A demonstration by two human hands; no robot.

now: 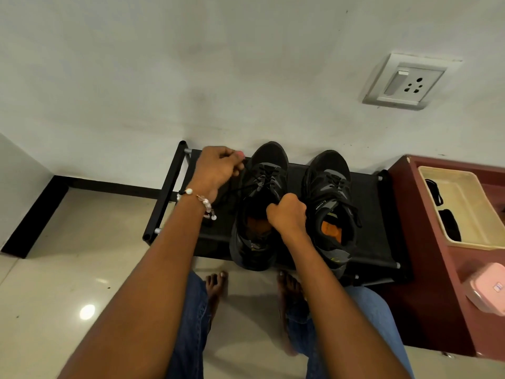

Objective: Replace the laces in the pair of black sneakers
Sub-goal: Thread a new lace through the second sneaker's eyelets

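Now, left hand (218, 166) pinching black lace (232, 191), right hand (287, 214) gripping left sneaker (259, 203) tongue.

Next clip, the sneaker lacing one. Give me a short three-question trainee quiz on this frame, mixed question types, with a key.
1. True or false: both sneakers sit on the floor.
2. The left hand pinches: A) a lace B) the bracelet C) the socket
3. Fill in: the right hand grips the left sneaker at its ____.

Key
1. False; both stand on the black rack.
2. A; the lace runs from the left sneaker.
3. Tongue. The right sneaker is untouched.
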